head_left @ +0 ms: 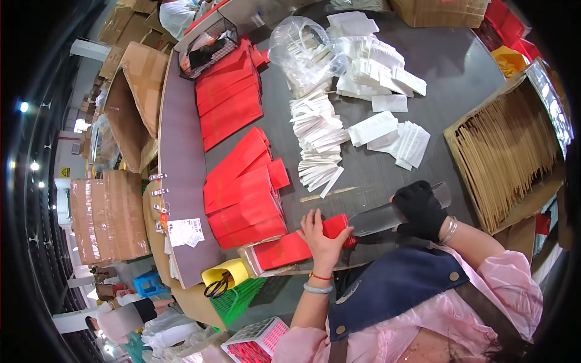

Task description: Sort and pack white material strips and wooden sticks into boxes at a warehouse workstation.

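My bare left hand (324, 238), with a red string and a pale bangle at its wrist, lies across a long red box (281, 250) near the front edge of the table. Its thumb and fingers grip the box close to its right end. In a black fingerless glove, my right hand (420, 209) is closed round a long clear plastic sleeve (376, 219). The sleeve's left end meets the red box's right end; whether one sits inside the other I cannot tell. Part of the sleeve is hidden under the glove.
Flat red packets (245, 202) overlap along the left side of the table. White paper slips (315, 127) and folded white papers (369, 57) lie farther back. An open carton (508, 151) of brown cardboard pieces stands at right. Scissors (219, 284) rest in a yellow holder (237, 270) at the front edge.
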`<act>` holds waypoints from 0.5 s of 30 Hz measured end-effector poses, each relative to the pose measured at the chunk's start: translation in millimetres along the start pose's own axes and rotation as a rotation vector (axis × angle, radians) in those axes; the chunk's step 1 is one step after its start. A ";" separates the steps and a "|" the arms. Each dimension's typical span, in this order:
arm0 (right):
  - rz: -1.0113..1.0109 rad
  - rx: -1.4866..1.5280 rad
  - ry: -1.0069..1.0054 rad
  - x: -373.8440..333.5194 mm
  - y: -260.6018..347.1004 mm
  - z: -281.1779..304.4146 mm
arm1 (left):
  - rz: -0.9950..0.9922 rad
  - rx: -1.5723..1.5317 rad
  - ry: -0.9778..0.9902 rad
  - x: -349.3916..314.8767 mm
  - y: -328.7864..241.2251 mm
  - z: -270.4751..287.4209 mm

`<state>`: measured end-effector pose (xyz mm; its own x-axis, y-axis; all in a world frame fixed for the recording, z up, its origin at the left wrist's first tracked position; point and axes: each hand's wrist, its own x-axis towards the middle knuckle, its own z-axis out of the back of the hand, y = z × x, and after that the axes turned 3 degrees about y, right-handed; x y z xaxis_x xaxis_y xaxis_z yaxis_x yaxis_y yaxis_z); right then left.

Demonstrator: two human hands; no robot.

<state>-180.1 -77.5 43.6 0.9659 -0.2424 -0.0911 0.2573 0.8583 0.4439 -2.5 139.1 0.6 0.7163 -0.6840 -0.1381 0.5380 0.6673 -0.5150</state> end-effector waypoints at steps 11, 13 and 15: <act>-0.099 0.167 -0.372 34.8 -64.2 -9.4 | -0.234 -0.097 -0.081 48.3 -4.6 4.2; -0.209 -0.132 -0.464 35.5 -102.9 -1.3 | -0.297 0.002 -0.207 68.1 -7.7 -5.6; -0.233 -0.144 -0.417 34.3 -114.2 -13.0 | -0.181 0.102 -0.117 88.0 1.2 -13.2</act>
<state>-175.9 -178.0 -21.8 0.7955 -0.5704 0.2044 0.4950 0.8063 0.3239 55.3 75.8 -23.4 0.6473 -0.7606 0.0505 0.7002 0.5671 -0.4338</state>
